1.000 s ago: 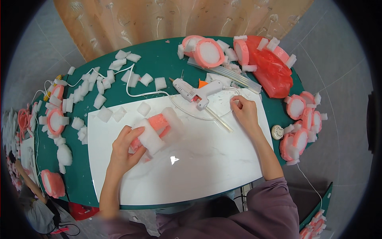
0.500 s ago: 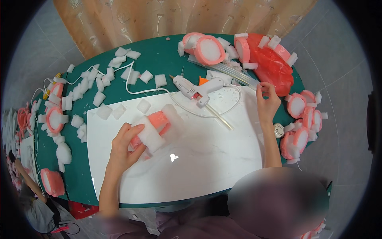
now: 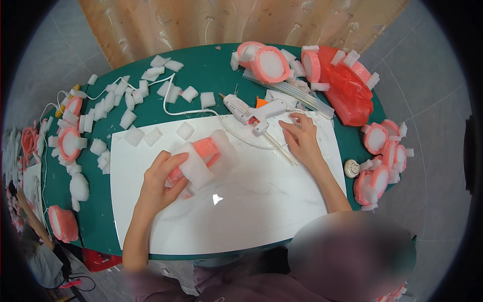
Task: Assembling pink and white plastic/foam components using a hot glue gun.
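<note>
In my left hand, fingers and thumb are closed on a pink ring with thick white foam pieces on it. It is held tilted over the white board. My right hand is over the far right part of the board, fingers bent and apart, with nothing visible between them. Just left of its fingertips lies a white glue gun with an orange trigger-side tip. A clear glue stick sticks out of its back end toward my right wrist.
Loose white foam blocks lie along the left of the green table. Pink rings with foam, a red plastic bag and clear sticks are at the far right. A white cord crosses the board. Another person's arm shows at left.
My right hand has moved left and toward me, from the bundle of clear sticks to beside the glue gun, its fingers spreading. The left hand keeps hold of the pink ring, nearly still.
</note>
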A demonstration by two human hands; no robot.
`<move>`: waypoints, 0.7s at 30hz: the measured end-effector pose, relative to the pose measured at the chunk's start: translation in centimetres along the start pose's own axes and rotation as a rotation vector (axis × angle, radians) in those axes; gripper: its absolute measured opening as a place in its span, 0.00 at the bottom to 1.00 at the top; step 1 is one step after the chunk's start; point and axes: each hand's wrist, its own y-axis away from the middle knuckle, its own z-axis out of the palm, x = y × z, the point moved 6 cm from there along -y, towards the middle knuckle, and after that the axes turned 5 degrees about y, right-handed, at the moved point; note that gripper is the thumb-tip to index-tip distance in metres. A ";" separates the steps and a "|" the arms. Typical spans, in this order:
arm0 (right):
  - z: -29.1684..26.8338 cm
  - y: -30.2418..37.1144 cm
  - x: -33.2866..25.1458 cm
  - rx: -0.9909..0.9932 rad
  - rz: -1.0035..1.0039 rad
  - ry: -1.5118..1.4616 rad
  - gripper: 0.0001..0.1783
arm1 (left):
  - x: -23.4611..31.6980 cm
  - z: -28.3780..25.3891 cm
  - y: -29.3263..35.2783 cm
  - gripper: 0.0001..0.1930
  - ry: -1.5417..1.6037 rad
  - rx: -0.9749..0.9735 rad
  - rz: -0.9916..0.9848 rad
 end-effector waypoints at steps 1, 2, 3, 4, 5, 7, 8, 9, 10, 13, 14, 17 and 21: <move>0.1 0.0 0.0 -0.003 -0.001 -0.002 0.13 | -0.2 0.0 0.1 0.28 0.011 0.002 -0.029; 0.1 0.0 0.1 -0.003 0.013 -0.014 0.12 | -0.3 0.0 0.1 0.27 0.024 0.003 -0.056; 0.1 0.0 0.3 -0.002 0.027 -0.026 0.11 | -0.4 0.1 0.1 0.27 0.024 0.003 -0.057; 0.1 -0.1 0.3 -0.003 0.027 -0.026 0.11 | -0.2 0.1 -0.1 0.27 0.017 0.003 -0.021; 0.0 -0.2 0.4 0.002 0.033 -0.031 0.10 | 0.0 0.1 -0.2 0.27 0.008 0.002 0.016; 0.0 -0.3 0.4 0.006 0.039 -0.037 0.09 | 0.0 0.0 -0.2 0.27 -0.003 -0.003 0.019; 0.1 -0.3 0.6 0.011 0.045 -0.050 0.09 | 0.1 0.0 -0.2 0.27 -0.011 -0.008 0.024; 0.2 -0.3 0.7 0.015 0.051 -0.064 0.08 | 0.1 0.0 -0.2 0.27 -0.012 -0.008 0.022; 0.3 -0.3 0.7 0.014 0.051 -0.065 0.08 | 0.1 0.0 -0.2 0.28 -0.007 -0.006 0.020; 0.2 -0.3 1.0 0.022 0.055 -0.124 0.09 | 0.1 0.0 -0.2 0.28 0.001 -0.006 0.021; 0.4 -0.2 1.1 0.020 0.069 -0.169 0.09 | 0.1 0.0 -0.2 0.27 -0.001 -0.007 0.019; 0.3 -0.2 1.0 0.048 0.077 -0.186 0.10 | 0.1 0.0 -0.1 0.28 -0.019 -0.004 0.013; 0.1 0.0 0.9 0.070 0.031 -0.110 0.11 | 0.1 -0.1 -0.2 0.28 -0.011 -0.002 0.007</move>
